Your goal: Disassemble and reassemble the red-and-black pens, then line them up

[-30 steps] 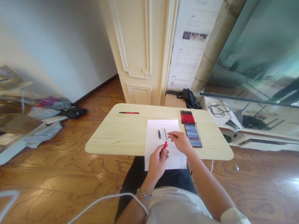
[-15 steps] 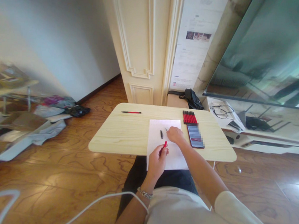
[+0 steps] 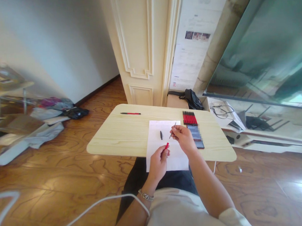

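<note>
My left hand [image 3: 159,161] is closed around a red pen barrel [image 3: 166,146], held just above the white paper sheet [image 3: 157,144]. My right hand [image 3: 184,137] pinches a thin dark pen refill [image 3: 172,130] and holds it tilted above the sheet. A small black pen tip piece [image 3: 161,135] lies on the paper to the left of the refill.
The paper lies on a pale wooden table [image 3: 124,134]. A row of red pens [image 3: 189,117] and a phone [image 3: 195,135] lie at the right. A single red pen [image 3: 130,113] lies at the far left. Clutter [image 3: 30,122] covers the floor at left; a shelf unit [image 3: 255,127] stands at right.
My right hand reached down to the thin refill on the paper, pinched it and lifted it off the sheet. My left hand stayed put with the red barrel.
</note>
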{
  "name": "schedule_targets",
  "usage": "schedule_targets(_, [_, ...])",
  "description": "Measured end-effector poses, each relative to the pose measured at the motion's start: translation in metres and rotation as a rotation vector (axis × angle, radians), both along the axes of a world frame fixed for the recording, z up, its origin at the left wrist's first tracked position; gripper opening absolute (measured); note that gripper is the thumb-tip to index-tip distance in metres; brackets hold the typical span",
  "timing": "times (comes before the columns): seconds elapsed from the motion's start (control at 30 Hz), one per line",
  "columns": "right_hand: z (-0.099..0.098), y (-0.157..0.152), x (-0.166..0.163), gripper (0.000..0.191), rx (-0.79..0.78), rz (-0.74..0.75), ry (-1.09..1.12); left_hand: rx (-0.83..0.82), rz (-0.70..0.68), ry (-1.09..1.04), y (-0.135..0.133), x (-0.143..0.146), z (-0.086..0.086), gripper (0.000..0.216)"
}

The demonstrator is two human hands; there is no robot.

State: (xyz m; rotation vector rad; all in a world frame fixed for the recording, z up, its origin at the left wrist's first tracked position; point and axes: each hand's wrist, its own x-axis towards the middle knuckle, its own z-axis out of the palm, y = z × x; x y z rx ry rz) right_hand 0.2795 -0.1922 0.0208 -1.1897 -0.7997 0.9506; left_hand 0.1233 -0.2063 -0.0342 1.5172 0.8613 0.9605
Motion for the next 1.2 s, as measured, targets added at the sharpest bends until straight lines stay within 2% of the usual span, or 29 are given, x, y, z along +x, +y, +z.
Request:
schedule_targets(0.13, [0.0, -0.004, -0.003, 0.031, 0.002, 0.001, -0.031, 0.006, 0.01, 0.011, 0.0, 0.0, 0.001, 0.037])
schedule_targets(0.5, [-0.017, -0.015, -0.016, 0.026, -0.043, 0.096, -0.248, -0.002, -0.012, 0.009, 0.001, 0.0, 0.0, 0.037])
schedule_targets(0.97, [-0.028, -0.022, -0.014, 0.024, -0.146, 0.084, -0.313, -0.024, -0.035, 0.002, -0.001, -0.001, -0.004, 0.035])
schedule_targets(1.13, [-0.032, -0.016, -0.003, 0.026, -0.133, 0.261, -0.25, -0.058, -0.014, -0.045, 0.001, -0.004, -0.005, 0.036])
schedule_targets(1.2, [-0.034, -0.006, 0.004, 0.028, -0.148, 0.226, -0.28, -0.075, -0.006, -0.073, 0.003, -0.005, -0.004, 0.038])
